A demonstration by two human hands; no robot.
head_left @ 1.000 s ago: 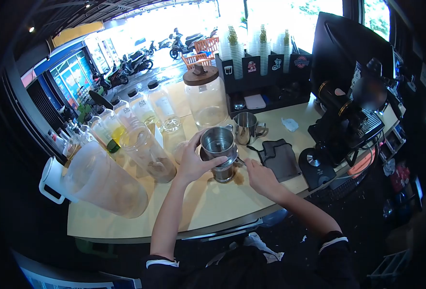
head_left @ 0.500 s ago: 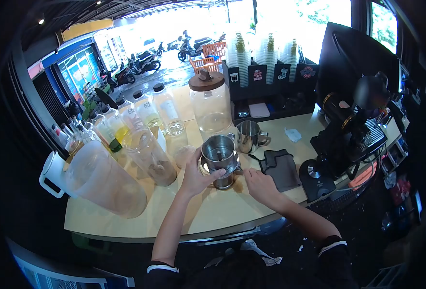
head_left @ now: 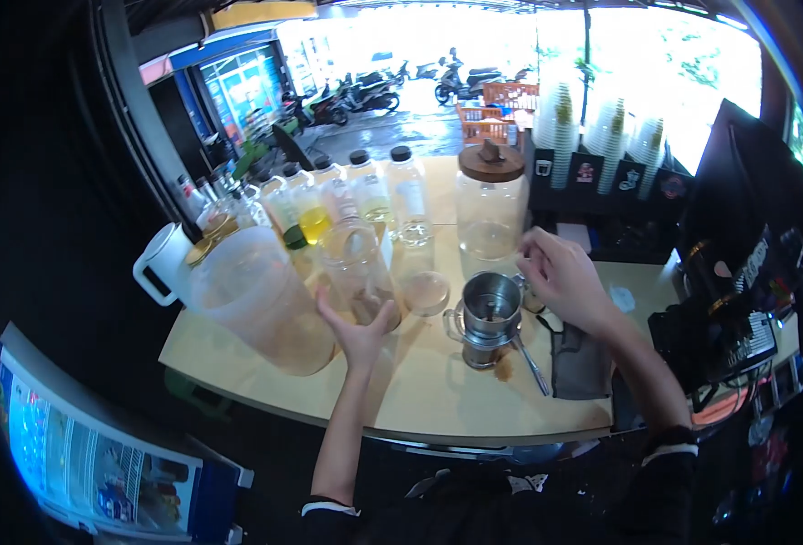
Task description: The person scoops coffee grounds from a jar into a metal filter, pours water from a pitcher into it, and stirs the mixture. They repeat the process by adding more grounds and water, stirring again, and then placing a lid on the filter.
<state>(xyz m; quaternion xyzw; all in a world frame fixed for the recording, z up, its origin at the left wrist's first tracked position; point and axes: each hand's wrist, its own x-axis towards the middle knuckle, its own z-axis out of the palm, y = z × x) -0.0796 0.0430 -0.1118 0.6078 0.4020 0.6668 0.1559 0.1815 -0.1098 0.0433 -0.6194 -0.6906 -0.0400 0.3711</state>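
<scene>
My left hand (head_left: 358,331) wraps its fingers and thumb around the lower part of a clear jar (head_left: 351,254) with brown contents at the bottom. My right hand (head_left: 565,277) is raised over the right side of the counter, its fingers curled together with nothing visible in them. Behind it, a steel pitcher (head_left: 530,296) is mostly hidden. Between the hands, a metal coffee filter (head_left: 492,300) sits on top of a small vessel (head_left: 481,354). A spoon (head_left: 532,365) leans beside it, near a patch of brown grounds (head_left: 504,368).
A large cloudy pitcher (head_left: 261,304) and a white jug (head_left: 162,263) stand left. Several bottles (head_left: 409,200) line the back, beside a wooden-lidded jar (head_left: 490,209). A round clear lid (head_left: 426,292) lies near the filter. A dark cloth (head_left: 580,363) and black machine (head_left: 710,300) are right.
My left hand has left the coffee filter and moved left to the clear jar. My right hand has let go of the spoon and lifted up and away. The camera view has swung left.
</scene>
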